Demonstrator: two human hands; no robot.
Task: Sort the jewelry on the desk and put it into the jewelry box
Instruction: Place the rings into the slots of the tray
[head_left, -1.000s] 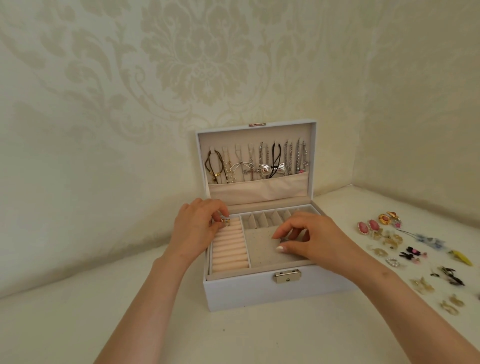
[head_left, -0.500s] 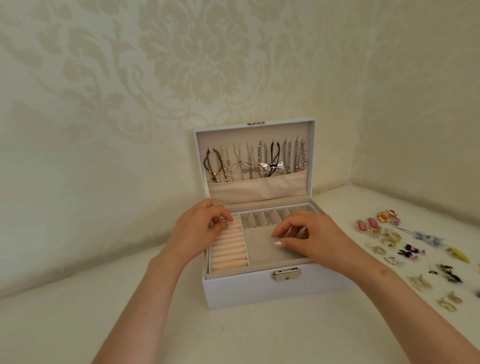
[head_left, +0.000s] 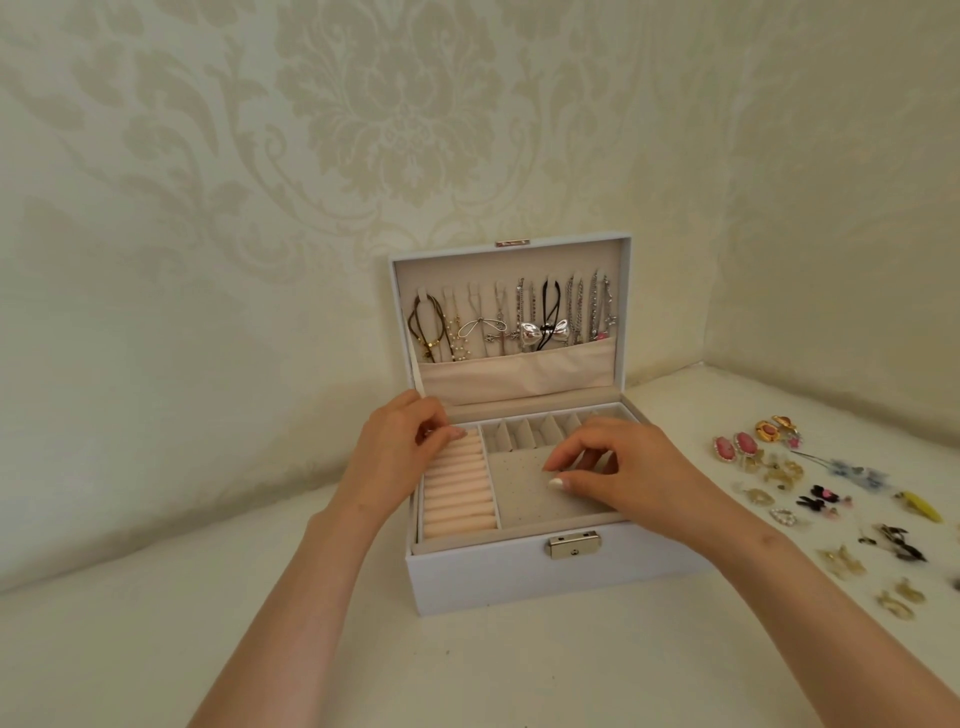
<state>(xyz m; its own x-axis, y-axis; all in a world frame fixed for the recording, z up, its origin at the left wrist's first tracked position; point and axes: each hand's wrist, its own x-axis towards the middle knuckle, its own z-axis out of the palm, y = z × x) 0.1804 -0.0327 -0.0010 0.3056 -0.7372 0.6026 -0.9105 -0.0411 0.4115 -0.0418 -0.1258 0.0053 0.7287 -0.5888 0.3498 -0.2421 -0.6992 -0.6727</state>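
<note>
From the head view, the left hand (head_left: 400, 452) has sunk lower over the far end of the ring rolls (head_left: 460, 499) in the open jewelry box (head_left: 519, 577). The ring that glinted between its fingertips a moment ago is now covered by the curled fingers. This suggests it is being pushed into the first slot, though the view cannot show whether it is seated or whether the fingers have let go.

The right hand (head_left: 634, 473) has scarcely shifted. It hangs loosely curled over the perforated pad (head_left: 519, 493), thumb and forefinger close together with nothing seen between them, probably steadying the tray.

If the ring is in, it lies directly under the left fingertips at the back of the rolls, the rest of which stand bare.

The necklaces (head_left: 519, 322) hang in the lid; the earrings (head_left: 779, 473) lie unsorted on the desk (head_left: 156, 649), to the right of the box and well apart from both hands, so most of the sorting looks to be ahead.
</note>
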